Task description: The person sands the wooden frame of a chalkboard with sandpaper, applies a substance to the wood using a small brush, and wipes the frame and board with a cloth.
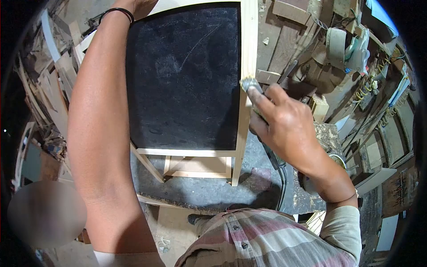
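Observation:
A black chalkboard in a pale wooden frame stands on legs before me, its surface marked with faint chalk smears and a scratch. My right hand is closed around a flat paintbrush, whose bristle end meets the frame's right side rail. At the top left corner of the frame is my left hand, mostly cut off by the upper edge of the view, so its fingers are hidden. My left forearm, with a black band at the wrist, crosses in front of the board's left side.
Under the legs lies a grey work surface. Close to my right forearm are a can, a speckled slab and dark cables. Wood offcuts lie at the upper right, with more scrap wood piled on the left.

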`<move>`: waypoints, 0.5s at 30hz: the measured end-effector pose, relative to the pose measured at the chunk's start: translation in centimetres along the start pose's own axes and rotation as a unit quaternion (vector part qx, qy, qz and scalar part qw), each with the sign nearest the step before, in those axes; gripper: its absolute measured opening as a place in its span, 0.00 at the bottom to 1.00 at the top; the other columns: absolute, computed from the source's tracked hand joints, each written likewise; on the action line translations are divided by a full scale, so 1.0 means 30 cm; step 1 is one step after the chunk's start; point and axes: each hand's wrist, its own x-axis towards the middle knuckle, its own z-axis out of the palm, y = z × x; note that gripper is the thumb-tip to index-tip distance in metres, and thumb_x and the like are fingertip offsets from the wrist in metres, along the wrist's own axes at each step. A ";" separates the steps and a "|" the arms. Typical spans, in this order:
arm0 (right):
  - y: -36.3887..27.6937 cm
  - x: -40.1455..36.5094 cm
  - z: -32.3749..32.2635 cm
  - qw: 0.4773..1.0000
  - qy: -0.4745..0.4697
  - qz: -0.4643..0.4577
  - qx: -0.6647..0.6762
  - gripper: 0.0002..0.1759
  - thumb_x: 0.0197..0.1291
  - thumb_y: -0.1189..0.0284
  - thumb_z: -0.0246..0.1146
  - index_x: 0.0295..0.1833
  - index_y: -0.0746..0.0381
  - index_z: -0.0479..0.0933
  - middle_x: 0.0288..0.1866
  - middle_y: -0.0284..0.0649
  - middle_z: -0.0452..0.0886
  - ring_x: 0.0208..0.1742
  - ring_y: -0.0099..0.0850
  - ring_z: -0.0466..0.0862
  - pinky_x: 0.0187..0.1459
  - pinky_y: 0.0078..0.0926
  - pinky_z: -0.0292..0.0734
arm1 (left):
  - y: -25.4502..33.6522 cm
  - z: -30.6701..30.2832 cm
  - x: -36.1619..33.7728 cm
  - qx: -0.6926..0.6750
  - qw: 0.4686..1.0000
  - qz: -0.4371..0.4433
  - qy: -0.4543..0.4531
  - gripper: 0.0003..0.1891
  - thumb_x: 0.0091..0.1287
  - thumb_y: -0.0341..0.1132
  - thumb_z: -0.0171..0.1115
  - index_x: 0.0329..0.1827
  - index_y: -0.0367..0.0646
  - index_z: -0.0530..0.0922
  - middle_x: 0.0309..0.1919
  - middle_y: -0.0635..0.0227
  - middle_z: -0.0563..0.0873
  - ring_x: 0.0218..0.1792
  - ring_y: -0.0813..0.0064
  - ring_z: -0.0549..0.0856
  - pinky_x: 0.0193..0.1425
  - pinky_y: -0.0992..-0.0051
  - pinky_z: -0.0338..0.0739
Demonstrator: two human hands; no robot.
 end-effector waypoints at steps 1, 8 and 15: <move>0.004 0.007 0.003 0.999 0.046 -0.016 -0.011 0.16 0.57 0.75 0.66 0.51 0.68 0.80 0.38 0.46 0.76 0.30 0.41 0.86 0.29 0.39 0.81 | -0.004 -0.004 0.003 -0.006 1.000 0.008 -0.010 0.24 0.79 0.43 0.57 0.65 0.28 0.78 0.59 0.56 0.85 0.55 0.67 0.85 0.60 0.65 0.80; -0.008 -0.017 -0.012 0.999 -0.048 -0.007 -0.021 0.15 0.57 0.74 0.66 0.51 0.67 0.80 0.37 0.48 0.77 0.30 0.43 0.86 0.30 0.42 0.81 | -0.002 -0.010 -0.043 -0.004 0.998 0.039 -0.045 0.25 0.79 0.44 0.57 0.65 0.28 0.78 0.60 0.55 0.85 0.55 0.66 0.86 0.60 0.64 0.80; -0.001 -0.102 -0.010 0.999 -0.043 -0.002 0.003 0.10 0.57 0.76 0.64 0.44 0.66 0.78 0.36 0.49 0.78 0.29 0.44 0.86 0.31 0.41 0.82 | 0.002 -0.004 -0.014 0.058 0.998 0.006 0.021 0.27 0.77 0.47 0.58 0.66 0.31 0.78 0.64 0.56 0.83 0.58 0.63 0.84 0.64 0.63 0.78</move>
